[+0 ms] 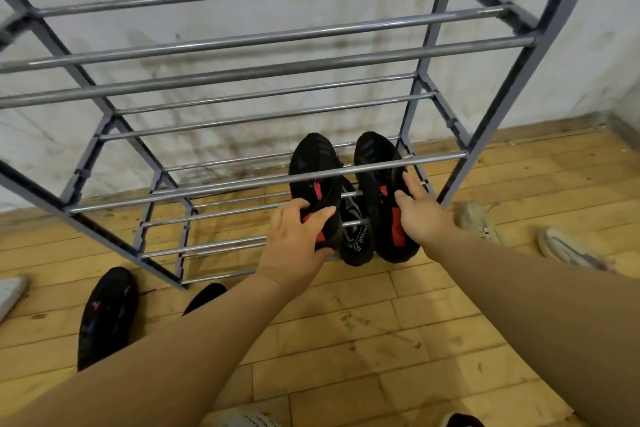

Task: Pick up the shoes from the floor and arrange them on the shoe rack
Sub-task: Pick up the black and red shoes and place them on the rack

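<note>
Both black-and-red sneakers are sitting on the bottom shelf of the shoe rack (460, 154), toes pointing at the wall, heels toward the person. The left hand (294, 239) has its grip wrapped over the heel end of the left sneaker (313, 173), thumb on one side and fingers curled over the collar, so it's closed on that shoe. The right hand (420, 211) lies flat against the outer side of the right sneaker (375, 163), fingers spread and stretched forward along it, touching but not pinching anything.

Between the two grips there's a loose black insole or tongue piece with white lettering (356, 236), hanging down at the shelf's front edge, just beside the left thumb. A chrome bar (242, 184) of the next tier up crosses right over both shoes just ahead of the fingertips, so it cuts across the view of them.

Off to the right of the right grip, two pale sneakers (479, 220) (568, 248) lie on the wooden floor (381, 340), apart from each other. Down and left of the left grip, a dark shoe with small pink marks (107, 312) lies on the floor, with another black one (206, 296) poking out from behind the left forearm.

The sneakers themselves are black knit uppers with bright red patches near the heel and around the collar.
</note>
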`<state>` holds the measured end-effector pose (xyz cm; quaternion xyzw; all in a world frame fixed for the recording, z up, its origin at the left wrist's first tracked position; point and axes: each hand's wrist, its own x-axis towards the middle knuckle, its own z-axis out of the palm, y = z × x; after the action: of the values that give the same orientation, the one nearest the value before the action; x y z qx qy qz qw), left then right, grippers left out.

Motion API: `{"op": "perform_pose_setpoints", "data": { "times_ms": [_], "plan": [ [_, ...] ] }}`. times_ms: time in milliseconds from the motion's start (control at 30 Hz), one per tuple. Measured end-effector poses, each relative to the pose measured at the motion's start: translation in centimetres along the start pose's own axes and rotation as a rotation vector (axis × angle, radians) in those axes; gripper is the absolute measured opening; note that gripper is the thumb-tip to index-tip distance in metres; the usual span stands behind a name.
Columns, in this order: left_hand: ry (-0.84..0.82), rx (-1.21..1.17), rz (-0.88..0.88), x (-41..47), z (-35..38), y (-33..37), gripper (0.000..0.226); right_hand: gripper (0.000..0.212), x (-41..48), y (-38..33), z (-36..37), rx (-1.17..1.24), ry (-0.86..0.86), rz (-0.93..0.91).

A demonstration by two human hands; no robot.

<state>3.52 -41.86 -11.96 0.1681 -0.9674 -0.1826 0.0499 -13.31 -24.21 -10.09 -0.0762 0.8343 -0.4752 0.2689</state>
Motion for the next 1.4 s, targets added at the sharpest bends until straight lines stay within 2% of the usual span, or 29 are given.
{"op": "perform_pose_setpoints", "data": {
  "times_ms": [67, 133, 233, 367, 467, 600, 833, 1133, 1400],
  "plan": [
    [-0.036, -0.075, -0.073, 0.0, 0.1, -0.1, 0.077, 0.064, -0.4, 0.0, 0.3, -0.027, -0.046, -0.023],
    [-0.073, -0.158, -0.100, 0.0, 0.0, 0.0, 0.082, 0.087, -0.7, 0.2, 0.5, -0.110, -0.091, -0.059],
    [-0.140, -0.204, -0.115, 0.0, 0.0, 0.4, 0.090, 0.111, -0.8, 0.6, 0.7, -0.419, -0.102, -0.091],
    [-0.161, -0.226, -0.233, 0.4, 0.1, 0.2, 0.105, 0.112, -1.0, 0.3, 0.8, -0.529, -0.077, -0.099],
    [-0.173, -0.044, -0.179, 0.9, 0.1, -0.2, 0.098, 0.113, -0.9, -0.1, 1.0, -0.576, -0.085, -0.100],
    [-0.202, 0.005, -0.157, 1.5, 0.2, -0.9, 0.094, 0.122, -0.7, -0.2, 1.3, -0.658, -0.092, -0.087],
    [-0.101, -0.184, -0.140, 1.3, 0.8, -0.8, 0.093, 0.107, 0.7, -0.5, 0.5, -0.627, -0.056, -0.152],
    [-0.044, -0.182, -0.136, 4.1, 1.8, 1.8, 0.092, 0.096, 2.1, -0.4, 0.0, -0.572, 0.012, -0.173],
    [-0.049, -0.222, -0.153, 5.9, 3.4, 3.2, 0.104, 0.078, 2.3, 0.2, -0.4, -0.559, 0.102, -0.259]
  ]
}}
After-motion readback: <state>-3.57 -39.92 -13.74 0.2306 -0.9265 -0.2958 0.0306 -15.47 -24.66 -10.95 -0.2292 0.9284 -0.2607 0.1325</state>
